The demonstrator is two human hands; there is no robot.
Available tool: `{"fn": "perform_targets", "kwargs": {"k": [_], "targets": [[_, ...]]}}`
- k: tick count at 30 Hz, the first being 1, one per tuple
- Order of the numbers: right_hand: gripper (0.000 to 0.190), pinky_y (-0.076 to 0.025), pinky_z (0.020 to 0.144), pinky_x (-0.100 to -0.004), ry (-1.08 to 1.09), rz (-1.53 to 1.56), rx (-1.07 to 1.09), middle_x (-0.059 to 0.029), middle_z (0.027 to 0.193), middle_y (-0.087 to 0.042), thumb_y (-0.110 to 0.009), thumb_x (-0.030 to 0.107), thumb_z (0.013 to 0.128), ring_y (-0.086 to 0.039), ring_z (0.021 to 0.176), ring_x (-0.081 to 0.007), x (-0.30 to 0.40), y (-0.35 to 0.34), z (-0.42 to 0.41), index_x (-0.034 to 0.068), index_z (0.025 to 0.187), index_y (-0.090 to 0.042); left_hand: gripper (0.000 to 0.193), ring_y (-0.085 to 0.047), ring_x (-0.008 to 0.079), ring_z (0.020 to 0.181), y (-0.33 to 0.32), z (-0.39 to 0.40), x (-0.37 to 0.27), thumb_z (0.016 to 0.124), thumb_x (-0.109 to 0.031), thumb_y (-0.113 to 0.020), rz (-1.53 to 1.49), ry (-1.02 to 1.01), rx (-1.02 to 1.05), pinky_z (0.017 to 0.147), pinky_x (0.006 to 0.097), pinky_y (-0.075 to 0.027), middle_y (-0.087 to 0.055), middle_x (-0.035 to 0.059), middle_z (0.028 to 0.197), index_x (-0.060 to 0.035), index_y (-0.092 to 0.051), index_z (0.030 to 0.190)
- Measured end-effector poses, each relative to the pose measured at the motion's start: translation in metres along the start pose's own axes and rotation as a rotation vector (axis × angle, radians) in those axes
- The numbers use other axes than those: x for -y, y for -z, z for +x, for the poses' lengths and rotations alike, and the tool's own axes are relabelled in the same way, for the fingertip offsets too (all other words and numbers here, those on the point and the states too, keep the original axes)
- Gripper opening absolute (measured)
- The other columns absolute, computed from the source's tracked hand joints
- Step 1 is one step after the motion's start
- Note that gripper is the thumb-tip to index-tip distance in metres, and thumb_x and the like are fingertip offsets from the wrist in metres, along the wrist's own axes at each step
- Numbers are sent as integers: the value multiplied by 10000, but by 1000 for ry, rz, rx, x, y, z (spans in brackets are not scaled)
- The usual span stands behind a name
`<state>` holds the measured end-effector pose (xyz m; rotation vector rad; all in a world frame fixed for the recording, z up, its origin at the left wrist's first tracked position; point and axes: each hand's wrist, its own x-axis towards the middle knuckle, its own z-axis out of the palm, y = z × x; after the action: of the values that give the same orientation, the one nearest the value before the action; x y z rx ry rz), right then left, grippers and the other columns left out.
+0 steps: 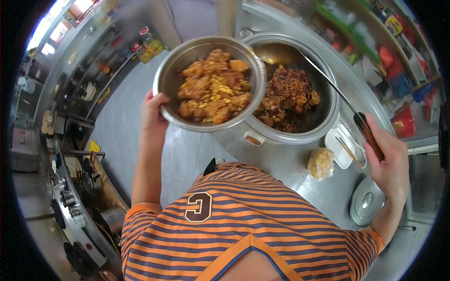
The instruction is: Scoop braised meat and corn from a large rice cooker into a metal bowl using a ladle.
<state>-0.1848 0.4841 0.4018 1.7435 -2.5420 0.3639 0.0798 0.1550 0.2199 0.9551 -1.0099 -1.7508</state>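
My left hand (154, 110) grips the rim of a stainless steel bowl (163, 75) holding saucy chunks of food (214, 87) with small yellow pieces on top. The bowl is held up at the left of a round electric cooker (295, 139) and overlaps its rim in the view. Darker braised chunks (290, 91) lie inside the cooker. My right hand (388, 158) holds the wooden handle of a metal ladle (337, 89); its wide head is over the back left part of the cooker, partly hidden by the bowl.
On the steel counter (281, 161) in front of the cooker are a plastic-wrapped yellowish item (320, 162), a white dish (339, 145) with chopsticks (348, 151), and a glass lid (367, 200). Shelves with packets curve along the right. Oil bottles (151, 44) stand at the far left, near cooking equipment.
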Motion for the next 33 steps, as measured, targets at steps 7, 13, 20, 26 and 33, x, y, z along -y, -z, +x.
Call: {"fn": "perform_targets", "kwargs": {"k": [7, 13, 20, 26, 33], "targets": [[458, -414, 523, -358, 74, -223, 339, -128, 630, -524, -623, 47, 653, -530, 550, -296, -16, -10, -18, 73, 1108, -572, 224, -415, 55, 425, 45, -32, -16, 657, 43, -480, 3, -117, -222, 333, 168, -288, -531, 15, 698, -31, -508, 867], [399, -437, 567, -415, 94, -203, 471, -147, 632, -545, -601, 136, 725, -553, 596, -317, -18, -89, 15, 97, 1120, -558, 217, -333, 40, 354, 66, -35, -3, 646, 59, -472, -9, -67, -339, 299, 169, -241, -504, 1, 636, -37, -497, 838], [409, -458, 642, -404, 80, 47, 361, -191, 753, -604, -583, 112, 742, -570, 678, -360, -23, -122, 40, 51, 1144, -540, 217, -343, 38, 360, 67, -48, -2, 648, 57, -473, -79, -58, -303, 301, 163, -247, -536, 16, 665, -41, -501, 840], [347, -461, 640, -429, -61, 303, 312, -205, 725, -593, -567, 128, 765, -573, 680, -365, -14, -65, 46, 27, 1096, -560, 217, -355, 40, 371, 60, -59, -8, 657, 60, -475, -48, -4, -239, 306, 162, -249, -550, 24, 682, -43, -508, 845], [217, -480, 640, -446, -18, -77, 258, -241, 709, -585, -507, 73, 766, -590, 713, -386, -30, -153, 100, -69, 930, -517, 193, -399, 39, 407, 10, -56, -8, 670, 58, -486, -94, 62, -186, 305, 160, -259, -547, 16, 682, -57, -500, 824]]}}
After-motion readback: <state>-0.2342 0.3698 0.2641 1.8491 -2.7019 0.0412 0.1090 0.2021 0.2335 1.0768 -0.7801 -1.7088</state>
